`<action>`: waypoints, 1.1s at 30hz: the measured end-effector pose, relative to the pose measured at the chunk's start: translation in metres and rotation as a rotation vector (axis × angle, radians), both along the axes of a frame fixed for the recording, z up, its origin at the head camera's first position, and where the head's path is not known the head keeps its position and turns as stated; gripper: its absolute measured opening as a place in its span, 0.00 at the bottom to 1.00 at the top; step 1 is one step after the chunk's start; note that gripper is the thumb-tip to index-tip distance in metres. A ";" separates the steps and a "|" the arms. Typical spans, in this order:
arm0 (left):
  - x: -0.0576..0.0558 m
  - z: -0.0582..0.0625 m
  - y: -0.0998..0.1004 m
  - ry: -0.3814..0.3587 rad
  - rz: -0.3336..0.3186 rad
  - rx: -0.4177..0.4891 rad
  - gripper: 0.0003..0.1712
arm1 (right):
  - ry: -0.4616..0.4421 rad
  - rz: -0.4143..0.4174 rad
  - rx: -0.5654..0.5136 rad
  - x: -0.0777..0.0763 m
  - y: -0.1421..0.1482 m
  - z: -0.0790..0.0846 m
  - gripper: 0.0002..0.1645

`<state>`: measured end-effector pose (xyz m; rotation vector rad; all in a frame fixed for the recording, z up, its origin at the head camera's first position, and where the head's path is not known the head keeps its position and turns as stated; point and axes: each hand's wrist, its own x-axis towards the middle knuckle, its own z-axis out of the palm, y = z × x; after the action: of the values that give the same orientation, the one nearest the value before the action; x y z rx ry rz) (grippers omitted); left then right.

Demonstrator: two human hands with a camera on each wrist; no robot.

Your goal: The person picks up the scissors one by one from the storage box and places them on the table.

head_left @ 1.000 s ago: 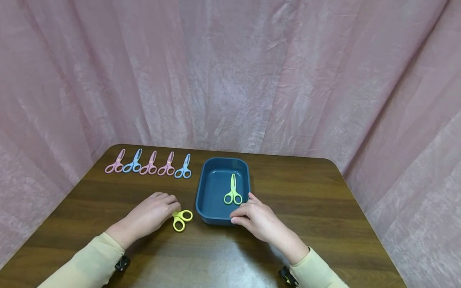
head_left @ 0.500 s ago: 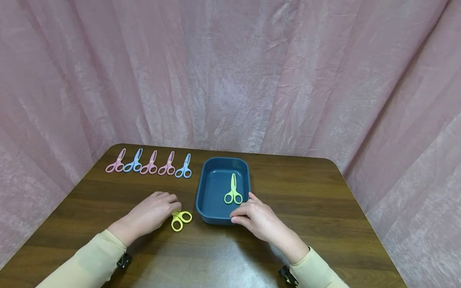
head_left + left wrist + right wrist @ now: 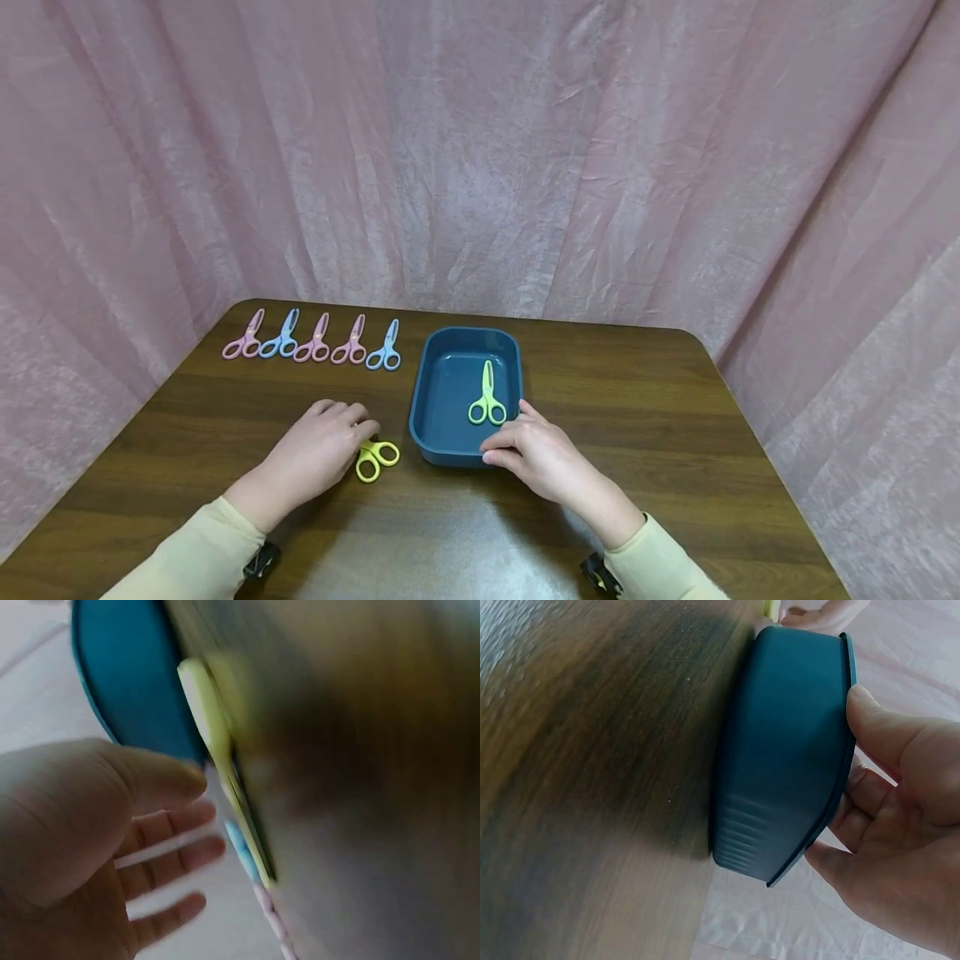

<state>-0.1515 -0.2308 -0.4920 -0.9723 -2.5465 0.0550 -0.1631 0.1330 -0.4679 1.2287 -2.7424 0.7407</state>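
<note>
My left hand (image 3: 318, 450) is at the yellow scissors (image 3: 377, 461) left of the dark blue tray. It covers their blades in the head view, while both handle loops show. In the left wrist view the thumb lies against the middle of the scissors (image 3: 208, 712); the index finger is hidden and the other fingers spread away. At the tray's near right corner, my right hand (image 3: 536, 454) grips the rim of the blue tray (image 3: 435, 454), its thumb on the rim in the right wrist view. Inside the tray lie light green scissors (image 3: 487, 400), blades pointing away.
Along the back left of the brown wooden table (image 3: 637, 417) lies a row of pink scissors (image 3: 243, 337) and blue scissors (image 3: 386, 348), blades pointing away. A pink curtain (image 3: 480, 167) hangs behind the table and along its sides.
The yellow scissors have turned slightly under the left hand, their loops shifting a little leftward, mostly in the first half second. The right hand stays at the tray's corner.
</note>
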 end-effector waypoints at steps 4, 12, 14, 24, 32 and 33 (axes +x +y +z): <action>0.019 0.000 0.015 0.043 0.105 0.046 0.17 | 0.009 -0.001 0.000 -0.001 0.001 0.001 0.05; 0.045 -0.010 0.037 0.003 0.206 0.059 0.30 | 0.004 -0.001 -0.004 -0.001 0.001 0.002 0.05; 0.048 -0.012 0.040 -0.025 0.228 0.042 0.33 | 0.002 -0.002 -0.004 -0.001 0.001 0.001 0.05; 0.052 -0.015 0.042 -0.068 0.268 0.000 0.36 | 0.008 0.005 -0.009 -0.001 0.000 0.000 0.05; 0.052 -0.011 0.040 -0.065 0.250 -0.004 0.31 | 0.004 0.002 -0.010 0.000 0.000 0.000 0.05; 0.053 -0.009 0.040 -0.062 0.247 -0.002 0.30 | 0.003 0.002 -0.009 0.001 0.000 -0.001 0.05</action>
<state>-0.0989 -0.1909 -0.5013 -0.6649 -2.7106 0.0993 -0.1626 0.1334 -0.4685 1.2299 -2.7329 0.7495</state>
